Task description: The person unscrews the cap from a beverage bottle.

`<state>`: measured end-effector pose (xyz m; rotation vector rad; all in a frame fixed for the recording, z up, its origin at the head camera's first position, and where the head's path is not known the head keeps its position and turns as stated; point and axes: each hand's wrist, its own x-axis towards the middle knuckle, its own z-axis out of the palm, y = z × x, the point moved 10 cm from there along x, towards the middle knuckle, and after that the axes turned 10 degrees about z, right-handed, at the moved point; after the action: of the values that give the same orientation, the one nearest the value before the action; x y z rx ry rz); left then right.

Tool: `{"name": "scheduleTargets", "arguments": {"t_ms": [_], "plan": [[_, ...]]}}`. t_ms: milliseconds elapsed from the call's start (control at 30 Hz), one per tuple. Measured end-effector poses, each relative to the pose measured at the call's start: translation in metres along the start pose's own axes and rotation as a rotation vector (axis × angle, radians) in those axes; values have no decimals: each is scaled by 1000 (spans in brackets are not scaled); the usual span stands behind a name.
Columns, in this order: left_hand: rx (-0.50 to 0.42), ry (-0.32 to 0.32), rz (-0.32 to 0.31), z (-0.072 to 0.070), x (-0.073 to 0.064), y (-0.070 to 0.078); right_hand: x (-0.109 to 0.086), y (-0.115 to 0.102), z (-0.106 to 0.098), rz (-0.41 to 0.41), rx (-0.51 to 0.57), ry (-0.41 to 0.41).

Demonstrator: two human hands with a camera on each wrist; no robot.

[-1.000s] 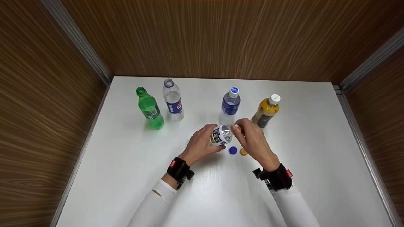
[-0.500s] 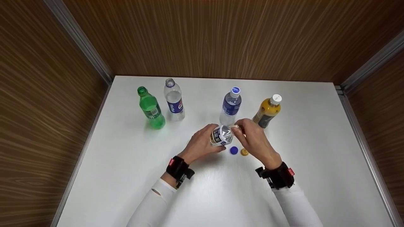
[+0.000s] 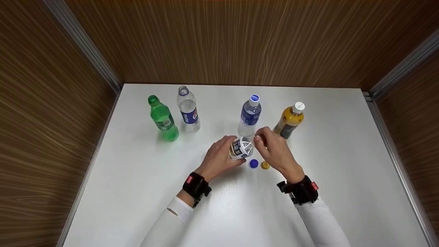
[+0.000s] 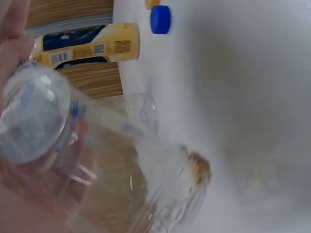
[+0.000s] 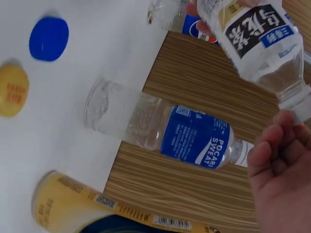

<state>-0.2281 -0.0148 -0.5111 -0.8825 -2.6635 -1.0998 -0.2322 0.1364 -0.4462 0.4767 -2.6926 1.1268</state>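
Grips a tilted clear bottle (image 3: 241,148) in the left hand (image 3: 218,157), and pinches the white cap (image 5: 297,103) at its neck with the right hand (image 3: 277,151). Has a blue cap (image 3: 253,163) and a yellow cap (image 3: 265,165) lying between the hands, near the right one, and a Pocari Sweat bottle (image 3: 251,115) and a yellow bottle (image 3: 291,120) standing just beyond it (both topped in white). Has a green bottle (image 3: 164,121) and a Pepsi bottle (image 3: 189,113) standing beyond the left hand, farther off to its left.

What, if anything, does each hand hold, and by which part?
The left hand grips the clear bottle around its labelled body. The right hand touches its white cap; whether it pinches the cap cannot be told.
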Motion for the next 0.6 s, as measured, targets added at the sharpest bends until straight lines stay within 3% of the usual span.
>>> {"name": "scheduleTargets", "arguments": {"t_ms": [133,233,433,600], "plan": [[248,87,64,-4,2,12,1,13,-5,158,17,108],[342,129,65,-6,1,13,1,20,-4,232,-1,137],[407,150,55,-10,1,10,0,27,2,302,84,75],[374,135,46,-13,1,8,1,19,4,241,142,31]]}}
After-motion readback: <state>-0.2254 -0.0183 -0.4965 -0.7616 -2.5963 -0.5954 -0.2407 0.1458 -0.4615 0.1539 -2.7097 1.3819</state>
